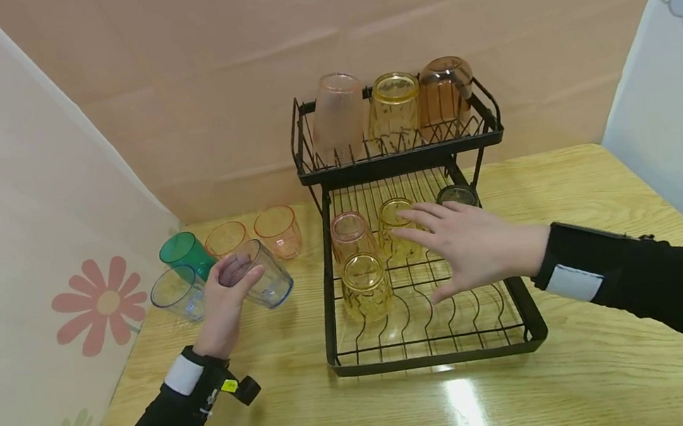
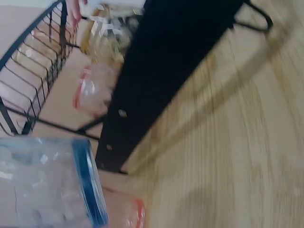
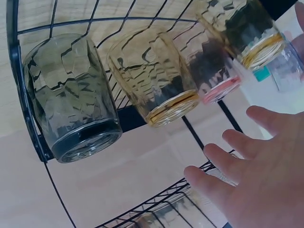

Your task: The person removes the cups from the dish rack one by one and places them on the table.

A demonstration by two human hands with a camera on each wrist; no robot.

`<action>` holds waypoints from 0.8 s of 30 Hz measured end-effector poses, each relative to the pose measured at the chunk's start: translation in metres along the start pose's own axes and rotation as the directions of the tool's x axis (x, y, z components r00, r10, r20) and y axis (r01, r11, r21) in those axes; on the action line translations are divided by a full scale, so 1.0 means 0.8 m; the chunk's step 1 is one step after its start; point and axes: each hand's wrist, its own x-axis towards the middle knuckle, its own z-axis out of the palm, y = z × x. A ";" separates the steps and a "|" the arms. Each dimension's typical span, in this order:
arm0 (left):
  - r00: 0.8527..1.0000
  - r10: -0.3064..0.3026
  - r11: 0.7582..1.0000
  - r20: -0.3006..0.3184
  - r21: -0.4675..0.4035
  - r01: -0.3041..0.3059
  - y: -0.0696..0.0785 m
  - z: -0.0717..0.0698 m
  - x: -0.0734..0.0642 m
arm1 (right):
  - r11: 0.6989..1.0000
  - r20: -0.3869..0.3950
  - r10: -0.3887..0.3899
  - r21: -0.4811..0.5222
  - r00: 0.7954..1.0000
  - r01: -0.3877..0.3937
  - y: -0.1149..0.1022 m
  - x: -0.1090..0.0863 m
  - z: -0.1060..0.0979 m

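Note:
My left hand point(image 1: 223, 311) grips a clear bluish drinking glass point(image 1: 272, 284), tilted, with its blue-edged end toward the rack. In the left wrist view that glass point(image 2: 40, 185) fills the lower left corner. Over the lower tier of a black dish rack point(image 1: 439, 359), my right hand point(image 1: 480, 244) is spread and holds nothing. Its fingertips overlap a yellow glass point(image 1: 395, 217) in the head view. Upside down on that tier also stand a pink glass point(image 1: 352, 231), another yellow glass point(image 1: 367, 291) in front and a dark grey glass point(image 3: 73, 95), partly behind the right hand.
The rack's upper tier bears a tall pink glass point(image 1: 339, 117), a yellow glass point(image 1: 394, 110) and a brown glass point(image 1: 444, 97). Left of the rack, a green glass point(image 1: 185, 255), a blue-rimmed glass point(image 1: 175, 296) and two orange-rimmed glasses point(image 1: 280, 235) stand on the wooden table point(image 1: 302, 417).

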 end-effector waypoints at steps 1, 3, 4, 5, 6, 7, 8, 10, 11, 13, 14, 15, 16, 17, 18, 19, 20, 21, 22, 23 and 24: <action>1.000 0.017 0.999 -0.024 0.027 -0.016 -0.005 -0.002 0.003 | 1.000 0.006 0.009 0.002 1.000 -0.009 0.002 0.001 -0.001; 0.996 0.064 0.997 -0.061 0.051 -0.061 -0.024 -0.011 0.013 | 1.000 0.014 0.021 0.007 1.000 -0.021 0.003 0.005 -0.002; 0.993 0.084 0.995 -0.079 0.058 -0.080 -0.036 -0.017 0.020 | 1.000 0.018 0.025 0.013 1.000 -0.025 0.004 0.007 -0.003; 0.989 0.109 0.992 -0.097 0.076 -0.102 -0.048 -0.023 0.027 | 1.000 0.020 0.027 0.016 0.999 -0.027 0.004 0.009 -0.004; 0.985 0.129 0.988 -0.111 0.097 -0.118 -0.062 -0.029 0.034 | 0.999 0.023 0.030 0.017 0.999 -0.030 0.003 0.012 -0.006; 0.981 0.147 0.984 -0.125 0.116 -0.133 -0.075 -0.036 0.042 | 0.999 0.026 0.032 0.023 0.999 -0.032 0.002 0.015 -0.007; 0.976 0.166 0.981 -0.139 0.123 -0.149 -0.089 -0.042 0.051 | 0.999 0.029 0.031 0.031 0.999 -0.032 0.001 0.018 -0.008; 0.967 0.186 0.975 -0.175 0.155 -0.159 -0.109 -0.051 0.063 | 0.998 0.029 0.026 0.051 0.999 -0.028 -0.003 0.026 -0.010; 0.962 0.197 0.971 -0.192 0.173 -0.164 -0.115 -0.054 0.066 | 0.998 0.031 0.023 0.057 0.999 -0.025 -0.005 0.030 -0.011; 0.953 0.206 0.969 -0.222 0.179 -0.168 -0.125 -0.059 0.071 | 0.997 0.037 0.013 0.073 0.999 -0.016 -0.009 0.038 -0.012; 0.950 0.209 0.969 -0.233 0.180 -0.169 -0.127 -0.060 0.072 | 0.997 0.040 0.009 0.079 0.999 -0.012 -0.012 0.042 -0.013; 0.947 0.212 0.968 -0.241 0.186 -0.170 -0.129 -0.061 0.072 | 0.997 0.043 0.005 0.082 0.999 -0.008 -0.014 0.045 -0.013; 0.945 0.214 0.966 -0.246 0.200 -0.167 -0.129 -0.061 0.072 | 0.996 0.047 0.000 0.085 0.999 -0.004 -0.016 0.049 -0.014; 0.944 0.214 0.965 -0.250 0.205 -0.164 -0.129 -0.060 0.071 | 0.996 0.050 -0.004 0.084 0.999 -0.001 -0.018 0.052 -0.014; 0.944 0.212 0.965 -0.254 0.207 -0.161 -0.128 -0.060 0.070 | 0.996 0.049 -0.008 0.088 0.999 0.004 -0.020 0.055 -0.015; 0.942 0.210 0.965 -0.261 0.210 -0.156 -0.127 -0.060 0.070 | 0.996 0.048 -0.013 0.092 0.999 0.008 -0.022 0.057 -0.015; 0.942 0.205 0.966 -0.265 0.210 -0.152 -0.126 -0.059 0.069 | 0.995 0.045 -0.017 0.095 0.999 0.012 -0.024 0.060 -0.016; 0.942 0.199 0.967 -0.272 0.210 -0.144 -0.125 -0.059 0.068 | 0.995 0.041 -0.021 0.097 0.999 0.017 -0.025 0.062 -0.017; 0.943 0.185 0.971 -0.278 0.198 -0.133 -0.122 -0.058 0.067 | 0.995 0.038 -0.023 0.097 0.999 0.020 -0.026 0.064 -0.018; 0.943 0.177 0.974 -0.283 0.190 -0.126 -0.121 -0.058 0.067 | 0.995 0.037 -0.024 0.096 0.999 0.021 -0.028 0.066 -0.019; 0.943 0.170 0.975 -0.288 0.187 -0.119 -0.120 -0.058 0.066 | 0.995 0.035 -0.024 0.097 0.999 0.021 -0.029 0.068 -0.020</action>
